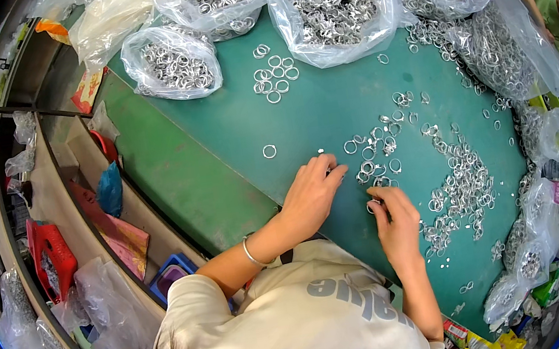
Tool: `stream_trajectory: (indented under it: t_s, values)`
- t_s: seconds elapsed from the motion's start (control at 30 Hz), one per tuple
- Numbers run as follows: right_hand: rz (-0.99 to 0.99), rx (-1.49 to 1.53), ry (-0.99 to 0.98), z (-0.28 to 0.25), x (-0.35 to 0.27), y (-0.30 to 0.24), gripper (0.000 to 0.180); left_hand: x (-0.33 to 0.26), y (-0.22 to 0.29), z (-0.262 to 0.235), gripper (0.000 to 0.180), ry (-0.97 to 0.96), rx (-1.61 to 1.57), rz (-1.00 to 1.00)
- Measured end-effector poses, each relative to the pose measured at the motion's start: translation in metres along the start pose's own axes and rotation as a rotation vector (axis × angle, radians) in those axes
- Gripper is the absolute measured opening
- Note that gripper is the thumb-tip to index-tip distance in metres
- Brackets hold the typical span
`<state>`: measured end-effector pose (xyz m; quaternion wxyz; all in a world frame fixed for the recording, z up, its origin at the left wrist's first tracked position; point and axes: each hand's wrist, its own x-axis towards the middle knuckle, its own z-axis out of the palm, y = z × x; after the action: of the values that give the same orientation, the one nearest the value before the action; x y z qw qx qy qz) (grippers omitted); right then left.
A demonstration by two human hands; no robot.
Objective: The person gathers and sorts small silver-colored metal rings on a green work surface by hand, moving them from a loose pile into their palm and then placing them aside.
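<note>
At far left, the fisheye's dark rim cuts off curved shelving [92, 236] holding a red plastic basket [55, 252] and crumpled clear bags [107, 298], their contents hard to make out. Toward the upper centre of the frame, an open plastic bag [207, 76] of silver-coloured rings sits on a green bench [209, 134], with a small cluster of rings [277, 72] beside it and a lone ring [263, 152] below. At centre, the person's left hand [311, 195], a bangle [249, 251] on its wrist, rests with fingers curled and thumb near the forefinger; whether it grips anything cannot be told. Below, large dark lettering [357, 292] runs upside down across a pale shirt [241, 308], partly broken by folds. Right of centre, the right hand [396, 219] pinches a ring [370, 206] at its fingertips, the fingers half hiding it, just below loosely scattered rings. Further right spreads a dense heap of rings [467, 184], individual pieces blurring together. Colourful packets [492, 343] at lower right bear print too small to read, while at upper right a co-worker in green [549, 11] is only partly visible behind bulging bags [498, 51].
</note>
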<state>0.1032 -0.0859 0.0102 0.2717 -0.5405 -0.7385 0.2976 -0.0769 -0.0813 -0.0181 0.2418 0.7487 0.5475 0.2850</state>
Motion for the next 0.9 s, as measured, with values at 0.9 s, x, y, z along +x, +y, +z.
stream_trajectory:
  t_s: [0.9]
  values:
    - [0.556, 1.092, -0.081, -0.015, 0.032, 0.013, 0.018, -0.005, -0.006, -0.037, 0.036, -0.110, -1.396, -0.548]
